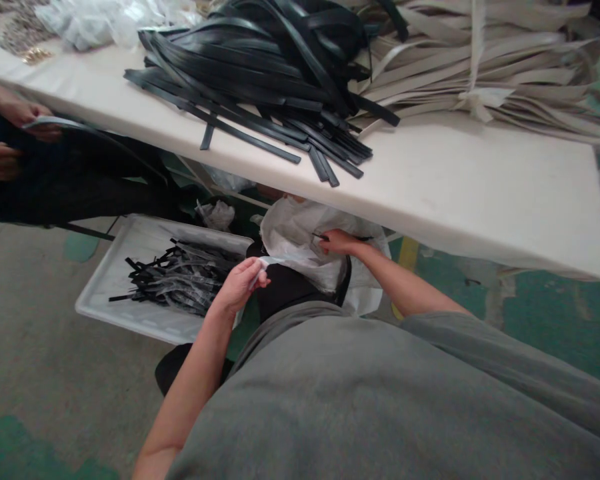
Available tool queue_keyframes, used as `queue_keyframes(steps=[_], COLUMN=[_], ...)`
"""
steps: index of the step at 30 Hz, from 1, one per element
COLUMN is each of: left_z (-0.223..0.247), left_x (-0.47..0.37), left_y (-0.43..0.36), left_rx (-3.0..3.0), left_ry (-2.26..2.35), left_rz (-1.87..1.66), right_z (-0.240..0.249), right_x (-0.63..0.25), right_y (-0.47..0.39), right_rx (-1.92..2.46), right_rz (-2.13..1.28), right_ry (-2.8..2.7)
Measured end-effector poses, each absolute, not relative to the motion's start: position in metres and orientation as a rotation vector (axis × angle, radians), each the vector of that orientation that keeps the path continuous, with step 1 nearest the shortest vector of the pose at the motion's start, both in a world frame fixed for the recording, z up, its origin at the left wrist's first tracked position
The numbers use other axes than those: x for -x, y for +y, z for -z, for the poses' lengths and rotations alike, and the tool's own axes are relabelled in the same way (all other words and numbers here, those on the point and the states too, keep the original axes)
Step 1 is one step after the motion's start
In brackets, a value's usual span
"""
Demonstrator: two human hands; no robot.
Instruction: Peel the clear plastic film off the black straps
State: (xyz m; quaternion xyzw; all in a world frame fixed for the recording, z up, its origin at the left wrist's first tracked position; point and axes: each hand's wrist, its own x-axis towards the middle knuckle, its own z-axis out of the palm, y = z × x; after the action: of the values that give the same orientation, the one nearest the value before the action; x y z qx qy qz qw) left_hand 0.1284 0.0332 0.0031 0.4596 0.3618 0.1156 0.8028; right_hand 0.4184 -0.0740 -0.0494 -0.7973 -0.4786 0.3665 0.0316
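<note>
Above my lap, my left hand [245, 280] is closed, pinching a thin translucent white plastic strip [275, 260] that stretches to the right. My right hand [339, 241] is closed around a slim dark tool [321, 236], whose narrow end pokes out past the fingers; its exact kind does not show. That hand is over the mouth of a white woven sack [295, 223], which stands open under the table edge. To the left of my left hand, a white plastic tray [103, 287] holds a heap of black straps [180, 277], many wrapped in clear film.
A table with a white cover [430, 187] runs across above my hands. On it lie long black straps [260, 73] and a tied bundle of beige straps [440, 60]. Plastic bags [115, 23] are at the far left. Another person's hands [30, 120] hold a strap there.
</note>
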Motion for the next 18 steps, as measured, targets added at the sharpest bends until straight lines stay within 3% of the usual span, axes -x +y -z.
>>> queue_keyframes(steps=[5,10,13,18], left_z=[-0.057,-0.086,-0.065,-0.008], left_x=[-0.037,0.065,0.074,0.030], left_y=[0.091,0.111,0.074,0.022], left_rx=[-0.632,-0.227,-0.064,-0.017], left_ry=[0.908,1.013,1.147,1.230], left_rz=[-0.839,-1.652,-1.502,-1.116], right_z=[0.078,0.055,0.029,-0.019], right_x=[-0.406,-0.399,-0.397,-0.348], right_y=[-0.082,-0.091,-0.095,-0.082], right_rx=[2.650,2.758,2.725,1.927], right_rz=[-1.139,-1.036,-0.962,-1.443], right_ry=[-1.338,-1.368,-1.480,-1.343])
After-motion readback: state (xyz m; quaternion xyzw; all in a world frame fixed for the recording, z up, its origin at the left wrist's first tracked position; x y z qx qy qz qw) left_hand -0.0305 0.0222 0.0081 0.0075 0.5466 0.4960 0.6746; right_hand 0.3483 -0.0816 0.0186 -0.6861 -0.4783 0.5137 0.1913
